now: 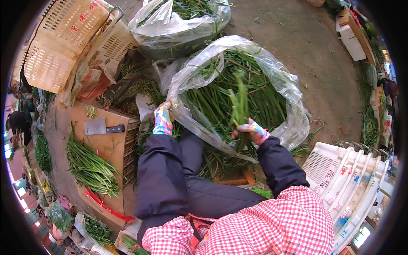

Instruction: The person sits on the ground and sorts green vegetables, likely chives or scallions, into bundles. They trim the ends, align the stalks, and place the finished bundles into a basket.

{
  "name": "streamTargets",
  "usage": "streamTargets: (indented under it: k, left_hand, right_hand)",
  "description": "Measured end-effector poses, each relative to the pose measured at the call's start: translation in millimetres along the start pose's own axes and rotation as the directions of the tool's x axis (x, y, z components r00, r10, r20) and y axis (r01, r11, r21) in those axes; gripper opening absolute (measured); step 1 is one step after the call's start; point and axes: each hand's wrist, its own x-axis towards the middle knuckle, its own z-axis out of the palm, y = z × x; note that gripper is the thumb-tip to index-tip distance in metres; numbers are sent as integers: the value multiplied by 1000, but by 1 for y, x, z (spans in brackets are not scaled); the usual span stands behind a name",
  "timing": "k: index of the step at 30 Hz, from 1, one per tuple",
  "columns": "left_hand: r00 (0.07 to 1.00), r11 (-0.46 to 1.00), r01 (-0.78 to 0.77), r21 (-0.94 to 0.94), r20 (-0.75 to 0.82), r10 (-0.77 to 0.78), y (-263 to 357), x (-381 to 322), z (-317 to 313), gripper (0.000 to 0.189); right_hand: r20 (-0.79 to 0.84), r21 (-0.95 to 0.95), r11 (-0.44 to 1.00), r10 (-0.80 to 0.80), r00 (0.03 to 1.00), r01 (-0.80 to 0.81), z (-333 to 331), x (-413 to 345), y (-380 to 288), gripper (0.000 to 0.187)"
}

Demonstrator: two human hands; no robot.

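Observation:
A large clear plastic bag [191,81] stands wide open before me, filled with long green leaves that look like chives [264,91]. My left hand [163,118], in a colourful patterned glove, grips the near left part of its rim. Over the bag's near side, my right hand [253,131] holds a small bunch of greens [239,106] upright between thumb and fingers. That hand is gloved too, though some fingertips look bare. Left of me, a cleaver [95,126] with a black handle lies on a wooden board [111,145], beside a bundle of green stalks [92,167].
Another filled plastic bag [178,30] stands beyond. Cream plastic crates [54,60] rise at far left; white stacked crates [344,188] stand at right. Red ties [108,207] hang at the board's near edge. Loose leaves [213,162] lie below the bag. A person [19,124] bends at far left.

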Motion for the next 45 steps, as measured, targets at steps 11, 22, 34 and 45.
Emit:
streamTargets:
  k: [11, 22, 34, 45]
  left_hand:
    - [571, 869, -470, 159, 805, 161, 42, -153, 78, 55]
    - [706, 919, -378, -116, 606, 367, 57, -314, 28, 26]
    - [600, 285, -715, -638, -352, 718, 45, -418, -181, 29]
    - [724, 710, -673, -208, -383, 574, -44, -446, -210, 28]
  right_hand:
    - [38, -162, 971, -174, 984, 178, 47, -55, -47, 54]
    - [576, -302, 953, 150, 804, 39, 204, -75, -41, 49]
    - [638, -688, 148, 591, 494, 711, 274, -108, 22, 34]
    - [698, -499, 733, 24, 715, 463, 378, -85, 47, 29]
